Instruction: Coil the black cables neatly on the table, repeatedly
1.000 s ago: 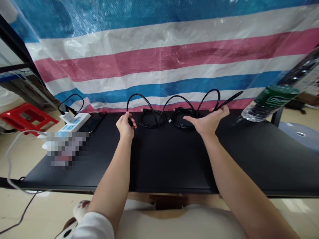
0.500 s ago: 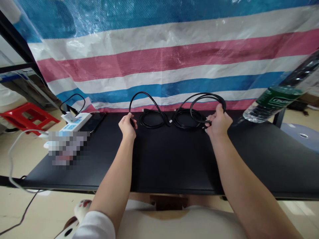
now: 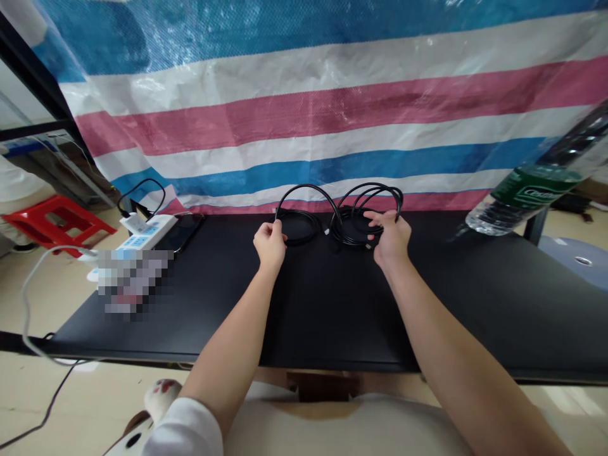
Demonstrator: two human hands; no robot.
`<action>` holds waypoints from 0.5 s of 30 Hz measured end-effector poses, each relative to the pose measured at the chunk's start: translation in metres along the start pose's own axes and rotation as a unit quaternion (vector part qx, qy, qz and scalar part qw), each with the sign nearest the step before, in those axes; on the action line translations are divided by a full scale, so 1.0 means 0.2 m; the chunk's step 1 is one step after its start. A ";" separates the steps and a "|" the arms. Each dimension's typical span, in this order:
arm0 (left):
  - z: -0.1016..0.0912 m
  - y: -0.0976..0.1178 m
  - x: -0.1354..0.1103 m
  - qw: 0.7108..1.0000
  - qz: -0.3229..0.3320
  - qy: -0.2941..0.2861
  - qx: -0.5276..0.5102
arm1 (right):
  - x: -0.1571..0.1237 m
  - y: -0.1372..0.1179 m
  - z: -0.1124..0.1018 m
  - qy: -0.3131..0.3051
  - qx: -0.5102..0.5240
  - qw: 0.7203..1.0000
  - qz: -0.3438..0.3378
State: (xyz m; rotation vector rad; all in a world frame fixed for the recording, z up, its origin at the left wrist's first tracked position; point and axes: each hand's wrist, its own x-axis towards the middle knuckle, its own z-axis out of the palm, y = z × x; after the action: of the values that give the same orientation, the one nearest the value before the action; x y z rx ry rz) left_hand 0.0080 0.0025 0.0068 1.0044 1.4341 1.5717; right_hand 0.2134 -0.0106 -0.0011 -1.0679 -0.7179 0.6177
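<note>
My left hand (image 3: 270,244) pinches one end of a black cable (image 3: 308,186), which arcs up and over to the right. Loops of this cable rest in my right hand (image 3: 393,237), the thumb against them and some fingers spread. Behind my left hand a coiled black cable (image 3: 304,235) lies on the black table (image 3: 327,304). A second coil (image 3: 346,237) lies further right, partly behind the held loops and my right hand. Small pale connector tips show beside the coils.
A white power strip (image 3: 147,237) with plugs and a dark phone (image 3: 183,233) lie at the left, by a blurred patch. At the right a green-labelled water bottle (image 3: 527,190) stands tilted in view. A striped plastic sheet (image 3: 304,120) hangs behind; a red stool (image 3: 59,221) is beyond the left edge.
My hands have come closer together: the left moved right, the right moved left. The held cable's loops shifted left with my right hand, whose fingers have spread somewhat.
</note>
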 end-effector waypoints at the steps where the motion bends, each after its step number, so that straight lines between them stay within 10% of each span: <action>1: 0.01 -0.01 -0.01 1.000 0.007 0.011 0.023 | -0.01 0.01 0.00 -0.009 -0.020 1.000 -0.015; 9: 0.04 0.03 -0.07 0.990 0.018 0.065 0.126 | -0.20 0.00 0.10 -0.101 -0.275 0.937 -0.190; 15: 0.01 0.03 -0.03 0.988 0.022 0.141 0.056 | -0.14 -0.03 0.08 0.021 -0.256 0.958 -0.124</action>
State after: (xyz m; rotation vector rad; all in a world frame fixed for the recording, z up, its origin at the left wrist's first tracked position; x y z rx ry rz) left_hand 0.0127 -0.0025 0.0134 0.9086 1.7206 1.7345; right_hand 0.1840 -0.0241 0.0026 -1.4317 -0.9868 0.1898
